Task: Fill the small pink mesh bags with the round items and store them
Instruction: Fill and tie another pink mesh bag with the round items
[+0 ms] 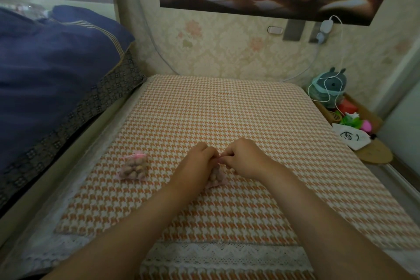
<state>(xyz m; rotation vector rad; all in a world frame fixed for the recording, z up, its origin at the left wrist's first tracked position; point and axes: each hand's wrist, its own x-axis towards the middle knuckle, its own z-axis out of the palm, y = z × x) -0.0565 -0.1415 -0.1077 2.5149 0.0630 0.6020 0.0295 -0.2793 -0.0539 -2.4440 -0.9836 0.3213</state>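
Note:
A small pink mesh bag with brownish round items inside stands on the houndstooth table cover, mostly hidden between my hands. My left hand and my right hand both pinch its top, fingertips meeting above the bag. A second pink mesh bag, full of round items and drawn closed at its top, lies on the cover to the left, apart from both hands.
A dark blue quilt lies on the bed at the left. At the right edge, a side shelf holds a grey-green plush toy, a white pouch and colourful small things. A white charger cable hangs from the wall.

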